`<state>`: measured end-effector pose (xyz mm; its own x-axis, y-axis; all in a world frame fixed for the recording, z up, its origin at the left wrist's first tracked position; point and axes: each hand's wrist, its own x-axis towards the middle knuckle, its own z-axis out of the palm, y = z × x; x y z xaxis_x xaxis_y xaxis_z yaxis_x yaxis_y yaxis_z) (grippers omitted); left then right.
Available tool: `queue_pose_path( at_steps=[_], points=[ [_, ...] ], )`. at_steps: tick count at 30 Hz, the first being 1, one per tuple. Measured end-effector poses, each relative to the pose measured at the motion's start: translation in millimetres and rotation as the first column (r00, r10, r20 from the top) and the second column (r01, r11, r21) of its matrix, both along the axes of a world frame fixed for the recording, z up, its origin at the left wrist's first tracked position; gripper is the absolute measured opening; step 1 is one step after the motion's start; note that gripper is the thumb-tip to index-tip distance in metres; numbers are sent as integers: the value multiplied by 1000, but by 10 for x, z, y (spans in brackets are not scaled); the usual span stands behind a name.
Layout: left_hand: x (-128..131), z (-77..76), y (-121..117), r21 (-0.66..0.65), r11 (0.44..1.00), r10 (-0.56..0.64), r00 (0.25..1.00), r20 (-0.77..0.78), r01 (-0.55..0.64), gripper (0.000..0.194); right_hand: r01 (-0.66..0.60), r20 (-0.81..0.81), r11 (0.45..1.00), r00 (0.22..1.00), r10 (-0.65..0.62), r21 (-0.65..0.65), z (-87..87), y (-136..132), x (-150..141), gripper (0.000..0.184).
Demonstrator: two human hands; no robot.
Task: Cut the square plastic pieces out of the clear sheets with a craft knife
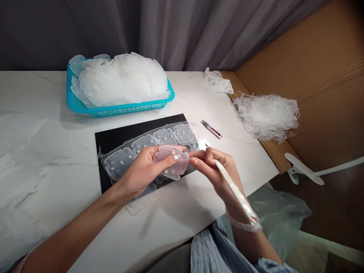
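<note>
Over the black mat (113, 137), my left hand (148, 163) pinches a small stack of translucent silicone-like pieces (168, 154), rounded rectangles with holes and slots. My right hand (217, 165) holds a slim tool with a long white wrapped handle (237, 193) and a dark pointed tip. Its thumb and forefinger also meet the right edge of the held pieces. Under my hands, a clear moulded sheet (121, 163) of similar pieces lies on the mat, partly covered by my left hand. Whether the tool is a knife or tweezers I cannot make out.
Behind the mat stands a blue basket (127, 108) heaped with translucent pieces. Thread snips (212, 129) lie right of the mat. A tangled pile of clear trimmings (267, 115) sits by the cardboard box (315, 72). Clear plastic sheets (19, 167) cover the left side of the table.
</note>
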<state>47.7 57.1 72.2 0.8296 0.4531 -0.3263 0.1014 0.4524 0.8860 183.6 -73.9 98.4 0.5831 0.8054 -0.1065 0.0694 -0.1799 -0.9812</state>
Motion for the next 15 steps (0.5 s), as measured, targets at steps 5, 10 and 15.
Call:
queue_pose_path(
  at_steps=[5,10,15],
  points=[
    [-120,25,22,-133,991,0,1000,11,1,37,51,-220,996,975,-33,76,-132,93,-29,52],
    [-309,1,115,-281,955,98,995,0,-93,31,96,-254,990,965,-68,100,-225,118,17,51],
    [-356,17,157,-348,924,155,987,-40,-159,32,94,-287,990,956,-61,103,-218,138,11,50]
  ],
)
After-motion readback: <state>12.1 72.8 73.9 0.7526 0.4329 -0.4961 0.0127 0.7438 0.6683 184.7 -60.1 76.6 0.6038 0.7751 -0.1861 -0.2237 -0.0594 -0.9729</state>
